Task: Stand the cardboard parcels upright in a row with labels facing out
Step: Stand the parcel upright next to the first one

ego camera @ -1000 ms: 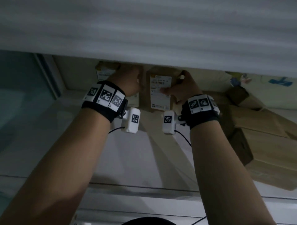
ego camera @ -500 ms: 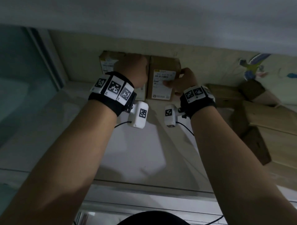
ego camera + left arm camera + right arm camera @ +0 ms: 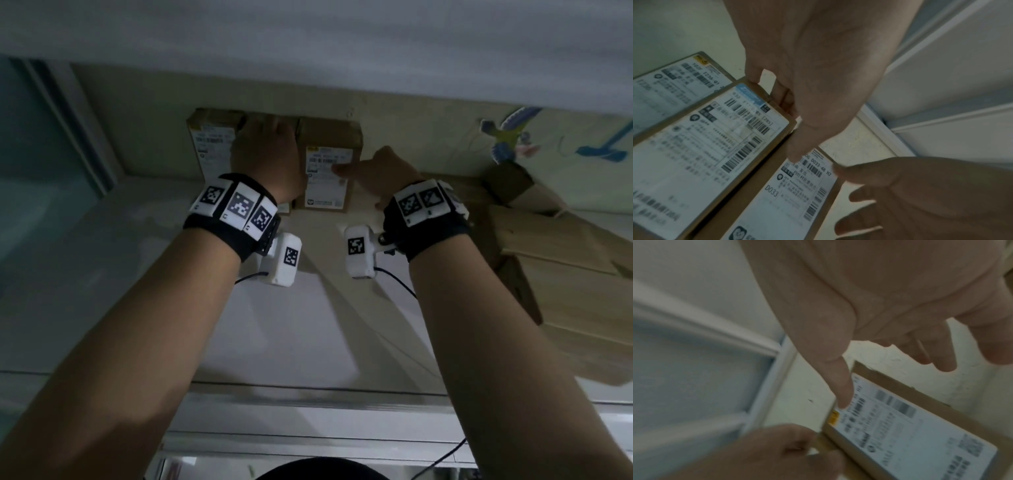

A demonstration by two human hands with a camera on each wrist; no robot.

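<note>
Though dim, upright parcels (image 3: 327,164) (labels outward)

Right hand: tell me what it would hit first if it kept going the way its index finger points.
The right hand already has its index fingertip on the white label of the rightmost upright parcel, so it meets that parcel; depth beyond is unclear.

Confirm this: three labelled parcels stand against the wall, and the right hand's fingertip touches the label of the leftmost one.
Wrong parcel. The right hand touches the label of the rightmost parcel, as the head view shows. The left wrist view shows the three labelled parcels in the row, and the left hand holds the middle parcel.
</note>
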